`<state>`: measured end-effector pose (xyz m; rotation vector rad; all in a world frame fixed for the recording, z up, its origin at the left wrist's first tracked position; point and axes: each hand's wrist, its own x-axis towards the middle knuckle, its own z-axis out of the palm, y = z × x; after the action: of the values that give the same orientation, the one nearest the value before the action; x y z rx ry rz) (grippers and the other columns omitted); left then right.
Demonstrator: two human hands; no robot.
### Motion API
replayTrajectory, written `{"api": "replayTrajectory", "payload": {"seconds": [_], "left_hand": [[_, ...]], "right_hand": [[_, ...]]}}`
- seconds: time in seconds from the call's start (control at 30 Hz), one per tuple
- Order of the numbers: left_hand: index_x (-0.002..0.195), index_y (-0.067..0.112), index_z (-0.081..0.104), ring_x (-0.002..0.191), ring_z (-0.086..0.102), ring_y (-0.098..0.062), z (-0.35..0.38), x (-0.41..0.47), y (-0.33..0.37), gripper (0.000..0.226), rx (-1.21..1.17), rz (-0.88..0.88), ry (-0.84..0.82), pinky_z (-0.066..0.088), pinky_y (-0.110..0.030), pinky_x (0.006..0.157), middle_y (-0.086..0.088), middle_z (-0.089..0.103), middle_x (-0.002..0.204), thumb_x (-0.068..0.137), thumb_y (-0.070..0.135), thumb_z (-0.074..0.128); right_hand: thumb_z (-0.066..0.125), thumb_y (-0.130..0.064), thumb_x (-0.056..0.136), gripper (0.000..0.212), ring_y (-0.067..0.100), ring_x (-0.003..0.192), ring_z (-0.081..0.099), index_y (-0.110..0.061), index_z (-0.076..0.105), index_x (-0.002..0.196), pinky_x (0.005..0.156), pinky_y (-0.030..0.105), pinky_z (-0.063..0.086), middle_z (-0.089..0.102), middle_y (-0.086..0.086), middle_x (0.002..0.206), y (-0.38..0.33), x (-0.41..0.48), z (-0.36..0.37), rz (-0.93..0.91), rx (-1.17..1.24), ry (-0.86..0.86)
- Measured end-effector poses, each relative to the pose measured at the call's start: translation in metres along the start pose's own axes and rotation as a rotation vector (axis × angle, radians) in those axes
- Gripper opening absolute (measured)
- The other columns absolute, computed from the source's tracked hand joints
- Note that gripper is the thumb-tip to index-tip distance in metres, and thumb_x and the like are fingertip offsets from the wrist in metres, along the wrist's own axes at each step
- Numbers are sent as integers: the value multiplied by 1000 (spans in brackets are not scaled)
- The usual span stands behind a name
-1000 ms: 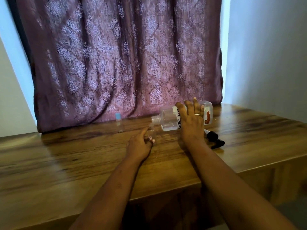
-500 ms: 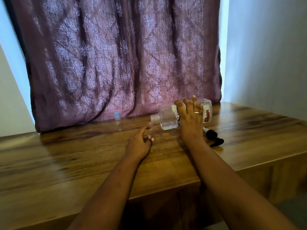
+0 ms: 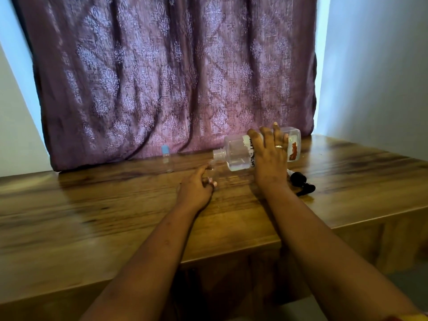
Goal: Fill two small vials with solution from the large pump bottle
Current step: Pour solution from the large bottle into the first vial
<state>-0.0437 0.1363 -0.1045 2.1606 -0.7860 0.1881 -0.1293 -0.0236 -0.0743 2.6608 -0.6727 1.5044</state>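
Note:
My right hand (image 3: 269, 156) grips the large clear bottle (image 3: 236, 154), which lies tipped on its side with its open threaded neck pointing left and a little liquid pooled in its lower side. Just under that neck stands a small clear vial (image 3: 212, 173), held upright on the table by my left hand (image 3: 195, 189). A second vial (image 3: 167, 161) with a light blue cap stands alone further left, near the curtain. The black pump head (image 3: 302, 184) lies on the table right of my right wrist.
The wooden table (image 3: 92, 216) runs wide, its front edge close to me. A purple patterned curtain (image 3: 173, 77) hangs behind the bottles. A pale wall (image 3: 382, 77) closes off the right side.
Both hands hold the same pose. The bottle stays tipped over the vial; only the view has shifted slightly.

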Motion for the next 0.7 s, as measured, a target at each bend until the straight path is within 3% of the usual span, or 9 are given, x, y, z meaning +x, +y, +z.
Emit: {"api": "replayTrajectory", "payload": {"seconds": [0.17,0.47,0.7], "left_hand": [[143,29,38,119,56,-30,0,0,1,57,-7,7,-1,42,-48,104,-7,63,128,91,22,60],[142,35,38,111,60,-30,1,0,-1,59,-50,-25,-21,46,-51,101,-4,67,123,90,23,61],[143,34,37,118,57,-28,2,3,-4,58,-12,-1,-17,43,-50,103,-6,64,128,90,27,62]], "right_hand": [[67,8,68,86,35,144,5,-24,33,141,116,47,4,30,12,149,1,1,0,-6,-1,-4],[69,9,67,83,37,143,10,-23,37,137,115,47,6,37,14,145,1,1,1,-15,6,32],[63,13,68,84,36,144,7,-23,35,138,115,46,4,32,13,147,-1,2,-1,-10,14,20]]}}
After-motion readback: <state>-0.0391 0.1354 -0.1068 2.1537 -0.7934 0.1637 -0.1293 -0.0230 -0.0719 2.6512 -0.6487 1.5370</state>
